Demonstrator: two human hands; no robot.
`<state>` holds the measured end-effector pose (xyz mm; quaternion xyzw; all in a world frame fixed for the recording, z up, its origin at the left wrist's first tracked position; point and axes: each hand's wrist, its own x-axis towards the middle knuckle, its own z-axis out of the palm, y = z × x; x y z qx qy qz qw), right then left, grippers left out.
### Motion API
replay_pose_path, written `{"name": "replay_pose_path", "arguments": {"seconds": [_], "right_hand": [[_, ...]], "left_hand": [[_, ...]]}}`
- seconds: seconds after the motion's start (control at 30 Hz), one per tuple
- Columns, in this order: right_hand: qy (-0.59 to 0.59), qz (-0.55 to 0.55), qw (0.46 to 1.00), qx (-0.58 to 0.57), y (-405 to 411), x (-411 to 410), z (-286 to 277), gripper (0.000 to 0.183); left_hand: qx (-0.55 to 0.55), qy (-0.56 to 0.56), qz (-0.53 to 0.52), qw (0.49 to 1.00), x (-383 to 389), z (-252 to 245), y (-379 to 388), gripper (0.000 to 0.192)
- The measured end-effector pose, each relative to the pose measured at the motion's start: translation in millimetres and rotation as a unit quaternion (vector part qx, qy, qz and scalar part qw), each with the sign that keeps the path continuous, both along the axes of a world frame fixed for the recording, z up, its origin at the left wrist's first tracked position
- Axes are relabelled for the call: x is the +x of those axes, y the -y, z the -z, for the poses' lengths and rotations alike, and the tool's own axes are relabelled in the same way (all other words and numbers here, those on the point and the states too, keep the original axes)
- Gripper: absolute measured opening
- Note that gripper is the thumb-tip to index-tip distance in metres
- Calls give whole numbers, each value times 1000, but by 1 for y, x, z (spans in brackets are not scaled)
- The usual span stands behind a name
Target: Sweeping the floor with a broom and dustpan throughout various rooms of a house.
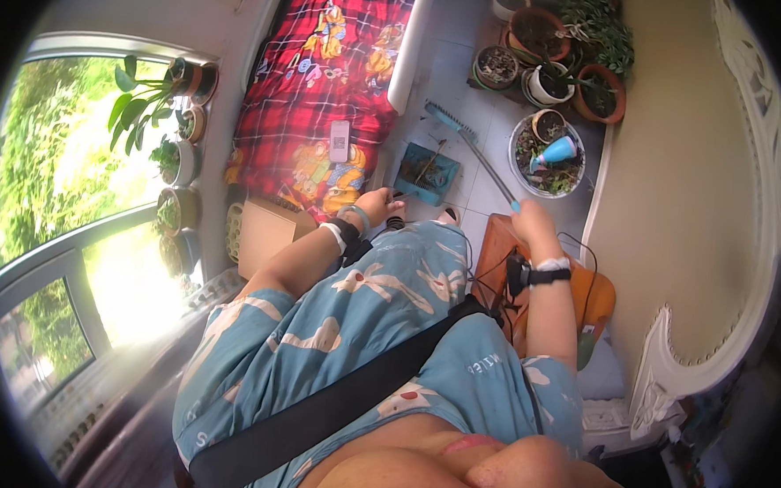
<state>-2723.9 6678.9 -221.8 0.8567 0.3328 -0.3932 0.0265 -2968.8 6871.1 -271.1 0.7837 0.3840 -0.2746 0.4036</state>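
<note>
My right hand (535,221) is wrapped around the handle of a broom (489,168). Its teal, dark-bristled head reaches away over the tiled floor, near the bed's corner. In my left hand (378,207) is the handle end of a teal dustpan (441,191), which sits low in front of my feet. Dark debris and a thin dry stalk (430,163) lie in the pan. Small dark bits are scattered on the floor tiles (482,196) near the broom head. The broom head and the dustpan are apart.
A bed with a red plaid cover (291,119) bears a phone (339,140). Potted plants (537,36) crowd the far right, before a white tub (514,164) holding a blue bottle. A cardboard box (273,234), an orange wooden chair (496,249) and sill pots (186,164) stand nearby.
</note>
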Motion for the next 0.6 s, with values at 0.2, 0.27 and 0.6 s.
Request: {"name": "replay_pose_path", "arguments": {"seconds": [0.2,0.27,0.6], "right_hand": [[47,-51,995,-67,-58,13,76,17],[71,-146,986,-47,-64,8,77,16],[13,-201,975,-91,-15,-17,26,17]], "left_hand": [[0,-47,-14,999,-1,3,10,38],[-1,-38,-7,999,1,10,11,39],[-43,-31,0,999,-18,19,6,41]]}}
